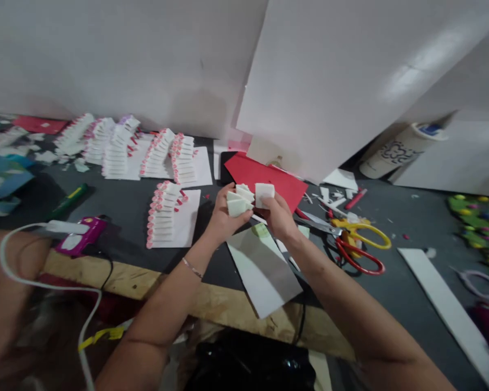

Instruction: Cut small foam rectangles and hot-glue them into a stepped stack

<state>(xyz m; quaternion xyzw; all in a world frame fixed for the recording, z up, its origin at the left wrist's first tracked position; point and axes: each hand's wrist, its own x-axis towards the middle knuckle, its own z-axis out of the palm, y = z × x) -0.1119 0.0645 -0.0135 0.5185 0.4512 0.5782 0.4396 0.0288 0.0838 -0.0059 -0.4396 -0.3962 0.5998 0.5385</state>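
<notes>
Near the middle of the table, my left hand (224,217) is closed around a small stack of white foam pieces (238,201), fanned out at the top. Just to its right, my right hand (279,217) pinches one squarish white foam piece (264,193) between thumb and fingers. Under both hands lies a white card (264,277) with a small pale green piece (261,230) at its upper edge. To the left, a row of white pieces with pink round ends (161,217) rests on another white card (191,222).
Similar rows (183,157) stand behind on the left. Red paper (277,182) lies beyond my hands. Yellow-handled scissors (370,233) and red-handled scissors (362,259) lie right, before a white cup (391,152). At left are a purple box with a cable (81,236) and another person's arm (12,293).
</notes>
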